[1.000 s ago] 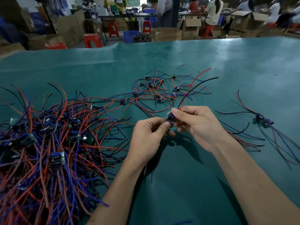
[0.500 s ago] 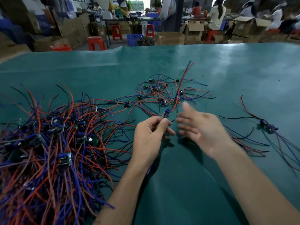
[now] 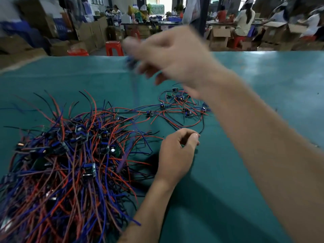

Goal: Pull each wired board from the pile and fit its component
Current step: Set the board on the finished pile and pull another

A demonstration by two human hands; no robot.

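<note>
Wired board (image 3: 131, 62) blurred, right hand (image 3: 172, 55) smeared

My tangled pile (image 3: 66, 165) of red-and-blue wired boards sprawls at eight o'clock; fitted boards (image 3: 180, 106) lie scattered at twelve.

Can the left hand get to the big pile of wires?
Probably yes. The left hand rests on the table right beside the pile, with nothing between them. The right hand is raised, out of its way.

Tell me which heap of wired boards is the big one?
The heap on the left, a dense tangle of red and blue wires. The far group holds only a few scattered boards.
</note>
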